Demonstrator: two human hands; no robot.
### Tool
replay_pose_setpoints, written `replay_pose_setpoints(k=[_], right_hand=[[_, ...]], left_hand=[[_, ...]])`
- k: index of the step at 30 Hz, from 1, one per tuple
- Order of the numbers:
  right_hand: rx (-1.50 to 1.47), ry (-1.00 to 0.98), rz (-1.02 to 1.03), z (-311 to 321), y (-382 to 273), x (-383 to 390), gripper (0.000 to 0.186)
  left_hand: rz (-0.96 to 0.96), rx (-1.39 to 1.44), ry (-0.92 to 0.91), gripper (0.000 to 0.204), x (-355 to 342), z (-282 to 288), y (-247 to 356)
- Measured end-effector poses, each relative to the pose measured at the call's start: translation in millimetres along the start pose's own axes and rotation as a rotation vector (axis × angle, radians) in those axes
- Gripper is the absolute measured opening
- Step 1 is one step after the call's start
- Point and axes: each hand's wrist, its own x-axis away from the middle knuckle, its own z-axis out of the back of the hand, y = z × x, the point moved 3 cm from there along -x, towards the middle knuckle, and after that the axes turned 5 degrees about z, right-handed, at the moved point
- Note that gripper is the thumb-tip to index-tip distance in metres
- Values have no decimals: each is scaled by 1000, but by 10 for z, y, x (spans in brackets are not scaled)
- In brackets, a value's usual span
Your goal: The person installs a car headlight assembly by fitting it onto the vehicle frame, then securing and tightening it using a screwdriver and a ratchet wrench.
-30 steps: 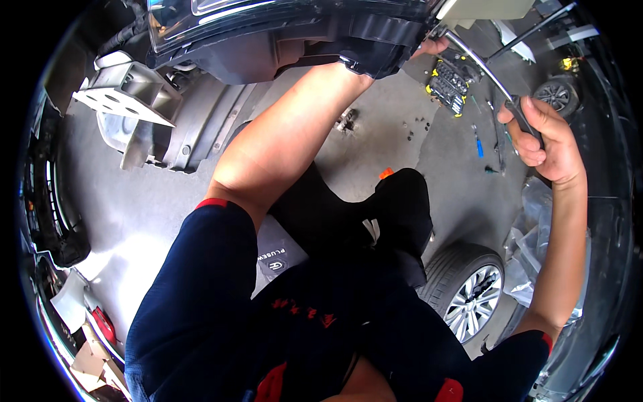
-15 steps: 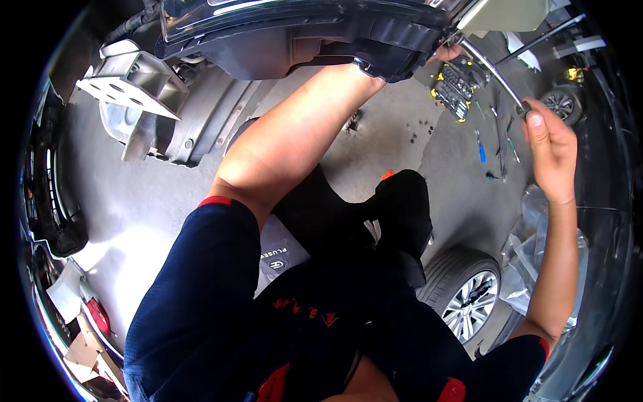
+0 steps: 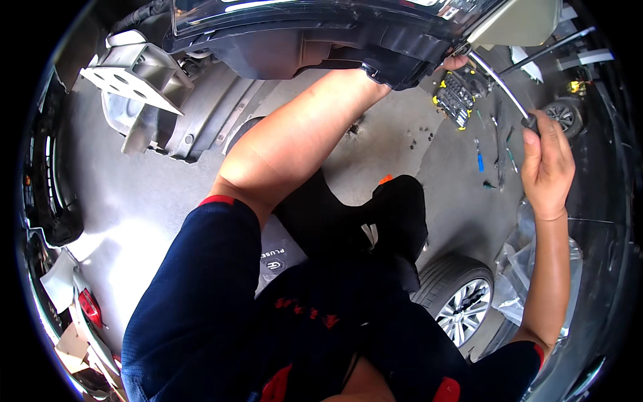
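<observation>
A long ratchet wrench (image 3: 499,82) with a chrome shaft and dark grip slants down to the right from the corner of a dark car front-end part (image 3: 335,47). My right hand (image 3: 550,157) is closed around its grip, thumb along the near side. My left forearm reaches up behind the lower edge of the dark part. Only some fingers of my left hand (image 3: 456,62) show past that corner, just below the wrench's head. The rest of this hand is hidden, so its grip cannot be made out.
A pale metal bracket (image 3: 130,77) juts out at left. An opened tool case (image 3: 455,97) and a blue-handled screwdriver (image 3: 479,157) lie on the floor. A wheel (image 3: 462,301) lies near my right arm, beside clear plastic sheeting (image 3: 512,295). A body panel (image 3: 516,23) overhangs at upper right.
My right hand and the wrench's grip end have swung slightly downward. My left arm stays behind the dark part. The whole view has shifted a little.
</observation>
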Motion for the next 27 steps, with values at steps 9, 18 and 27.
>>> replay_pose_setpoints(k=[9,18,27], right_hand=[[-375,-91,-157,30,170,-3,28],[-1036,-453,-761,24,370,-104,47],[-1367,-659,-936,47,382,-195,40]], left_hand=[[-7,-47,36,62,-7,-101,-107],[-30,-98,54,62,32,-131,-162],[-61,-140,68,62,-55,-269,-240]])
